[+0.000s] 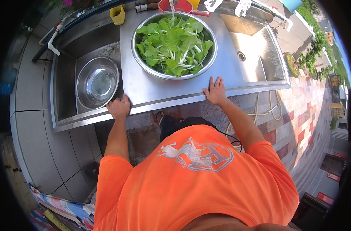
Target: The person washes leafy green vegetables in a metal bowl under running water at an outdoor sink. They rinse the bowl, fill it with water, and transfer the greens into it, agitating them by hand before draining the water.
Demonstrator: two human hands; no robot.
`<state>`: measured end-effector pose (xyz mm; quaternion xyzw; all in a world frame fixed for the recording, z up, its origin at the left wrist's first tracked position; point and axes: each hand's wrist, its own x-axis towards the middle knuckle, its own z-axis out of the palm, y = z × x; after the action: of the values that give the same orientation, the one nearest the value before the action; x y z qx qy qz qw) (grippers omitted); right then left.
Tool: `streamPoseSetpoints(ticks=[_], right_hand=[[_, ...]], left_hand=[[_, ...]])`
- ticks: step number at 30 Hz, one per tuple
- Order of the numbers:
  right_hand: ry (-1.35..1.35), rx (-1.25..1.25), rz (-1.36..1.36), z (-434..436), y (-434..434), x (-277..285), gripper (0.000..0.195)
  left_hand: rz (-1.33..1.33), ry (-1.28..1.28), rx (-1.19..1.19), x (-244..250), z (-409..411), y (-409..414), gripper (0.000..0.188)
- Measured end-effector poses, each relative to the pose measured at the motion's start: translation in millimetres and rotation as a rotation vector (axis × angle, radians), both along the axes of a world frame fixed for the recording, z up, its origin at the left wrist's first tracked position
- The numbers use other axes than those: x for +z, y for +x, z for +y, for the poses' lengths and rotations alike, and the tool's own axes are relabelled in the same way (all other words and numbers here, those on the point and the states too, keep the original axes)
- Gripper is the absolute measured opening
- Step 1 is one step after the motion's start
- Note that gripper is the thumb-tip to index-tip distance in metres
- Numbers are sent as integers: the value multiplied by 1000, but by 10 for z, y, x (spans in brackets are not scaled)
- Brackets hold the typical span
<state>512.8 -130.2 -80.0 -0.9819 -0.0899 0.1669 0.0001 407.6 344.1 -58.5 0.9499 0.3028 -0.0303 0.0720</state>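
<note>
My left hand [118, 107] rests on the front rim [86, 117] of a stainless steel sink unit, its fingers curled over the edge beside the left basin. Next to it, an empty steel bowl [99, 83] lies tilted in that basin. My right hand [215, 91] leans on the steel worktop [169, 90] near the front edge, fingers spread and holding nothing. Beyond both hands, a large steel basin [134, 52] heaped with leafy greens [172, 43] stands on the worktop between the two sinks. A stream of water [172, 11] falls onto the leaves.
A red plastic dipper [176, 5] and a yellow container [117, 15] stand at the back. White pipe spouts [53, 48] reach over the sinks. The right sink [247, 55] has a drain. A hose [275, 108] lies on the tiled floor to the right.
</note>
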Motion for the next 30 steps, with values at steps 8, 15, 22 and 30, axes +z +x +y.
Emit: streamPoseSetpoints(ticks=[8, 15, 22, 30], right_hand=[[31, 6, -49, -7, 1, 110, 86], [339, 367, -343, 415, 65, 1372, 57], [173, 978, -457, 1937, 646, 1926, 53], [-80, 1176, -279, 2443, 1302, 1232, 74]], left_hand=[[-21, 13, -10, -11, -6, 60, 64], [6, -19, 17, 9, 8, 11, 64], [77, -16, -19, -38, 52, -20, 66], [24, -16, -54, 49, 62, 15, 63]])
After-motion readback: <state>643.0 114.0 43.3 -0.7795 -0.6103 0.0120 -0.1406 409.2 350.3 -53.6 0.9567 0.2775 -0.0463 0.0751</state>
